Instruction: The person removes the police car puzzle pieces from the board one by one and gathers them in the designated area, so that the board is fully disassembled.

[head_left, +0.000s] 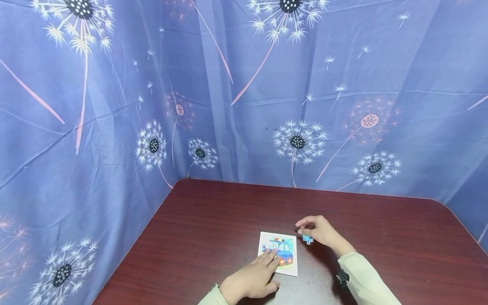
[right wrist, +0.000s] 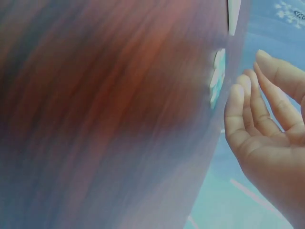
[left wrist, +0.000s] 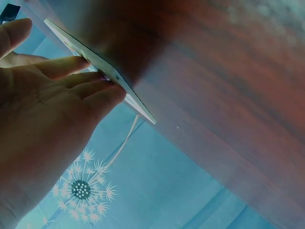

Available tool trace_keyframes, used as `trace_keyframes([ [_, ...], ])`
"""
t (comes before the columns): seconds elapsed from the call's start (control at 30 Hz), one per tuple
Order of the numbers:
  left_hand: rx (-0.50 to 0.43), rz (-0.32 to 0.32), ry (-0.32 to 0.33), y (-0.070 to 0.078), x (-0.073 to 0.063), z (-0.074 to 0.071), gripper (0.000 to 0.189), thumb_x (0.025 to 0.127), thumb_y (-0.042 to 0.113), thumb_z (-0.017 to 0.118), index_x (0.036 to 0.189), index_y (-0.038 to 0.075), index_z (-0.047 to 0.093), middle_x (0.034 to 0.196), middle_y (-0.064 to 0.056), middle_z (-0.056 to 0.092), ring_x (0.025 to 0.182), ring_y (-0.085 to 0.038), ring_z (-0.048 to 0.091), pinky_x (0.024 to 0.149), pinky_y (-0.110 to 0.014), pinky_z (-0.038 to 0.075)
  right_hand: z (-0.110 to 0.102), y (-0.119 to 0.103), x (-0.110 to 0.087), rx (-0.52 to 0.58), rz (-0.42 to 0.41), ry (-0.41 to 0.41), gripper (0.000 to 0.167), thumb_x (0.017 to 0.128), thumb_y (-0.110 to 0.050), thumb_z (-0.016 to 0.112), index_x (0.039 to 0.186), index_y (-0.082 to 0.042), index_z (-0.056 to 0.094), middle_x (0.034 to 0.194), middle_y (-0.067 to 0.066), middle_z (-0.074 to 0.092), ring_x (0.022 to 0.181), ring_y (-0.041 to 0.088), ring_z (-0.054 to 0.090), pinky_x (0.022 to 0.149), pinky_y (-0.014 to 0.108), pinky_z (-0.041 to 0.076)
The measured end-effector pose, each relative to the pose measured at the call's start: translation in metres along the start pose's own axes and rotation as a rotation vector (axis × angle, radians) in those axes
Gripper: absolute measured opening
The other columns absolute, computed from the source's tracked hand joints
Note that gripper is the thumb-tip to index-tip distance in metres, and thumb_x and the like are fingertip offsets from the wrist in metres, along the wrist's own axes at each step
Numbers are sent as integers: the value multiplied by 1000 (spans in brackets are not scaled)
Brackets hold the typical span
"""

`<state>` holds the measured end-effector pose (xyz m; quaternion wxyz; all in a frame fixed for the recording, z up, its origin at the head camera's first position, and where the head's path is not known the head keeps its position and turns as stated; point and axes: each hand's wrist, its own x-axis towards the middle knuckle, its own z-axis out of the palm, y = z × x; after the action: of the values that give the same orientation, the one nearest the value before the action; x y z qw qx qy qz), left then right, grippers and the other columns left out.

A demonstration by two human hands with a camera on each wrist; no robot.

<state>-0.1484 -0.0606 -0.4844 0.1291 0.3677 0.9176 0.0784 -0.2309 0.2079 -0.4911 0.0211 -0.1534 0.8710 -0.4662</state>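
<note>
A square white-bordered puzzle board point(head_left: 286, 250) with a blue cartoon car picture lies flat on the table. My left hand point(head_left: 253, 275) rests on its lower left part, fingers stretched out over the picture. In the left wrist view, the fingertips touch the face of the board point(left wrist: 143, 110). To the right of the board is a small blue puzzle piece point(head_left: 308, 239), lying on the tabletop in the right wrist view. Just above it hovers my right hand point(head_left: 322, 231), its fingers loosely bent. A gap shows between those fingers and the piece point(right wrist: 218, 78).
The dark red wooden table point(head_left: 213, 212) reaches back to a blue curtain point(head_left: 244, 127) printed with dandelions. More curtain hangs along the left side. A dark device point(head_left: 342, 277) sits on my right sleeve at the wrist.
</note>
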Motion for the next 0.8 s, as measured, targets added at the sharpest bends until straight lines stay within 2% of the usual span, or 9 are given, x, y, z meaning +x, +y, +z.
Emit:
trace_keyframes([
  [0.27,11,-2,7,1,0,0,65,105,39,58,160,6,47,170,-13,37,156,-28,35,123,-35,36,16,-9,9,62,-41,-36,18,92,3,75,109,10,75,87,7,71,59,12,57,51,24,47],
  [0.33,16,-1,6,1,0,0,65,105,39,58,159,5,47,169,-13,37,156,-28,35,123,-35,36,19,-12,11,63,-69,-52,19,92,3,75,109,11,75,88,9,71,62,10,57,51,23,46],
  [0.57,22,5,-5,0,1,0,64,106,40,57,159,6,47,170,-13,35,157,-28,34,124,-35,34,31,-21,16,68,-160,-126,18,92,4,75,109,11,76,90,12,74,77,8,63,66,23,52],
  [0.8,24,3,-12,0,1,0,64,107,40,56,160,6,46,170,-13,35,157,-28,33,124,-35,34,43,-27,20,70,-160,-190,18,92,7,74,109,10,76,90,11,74,80,11,66,69,22,54],
])
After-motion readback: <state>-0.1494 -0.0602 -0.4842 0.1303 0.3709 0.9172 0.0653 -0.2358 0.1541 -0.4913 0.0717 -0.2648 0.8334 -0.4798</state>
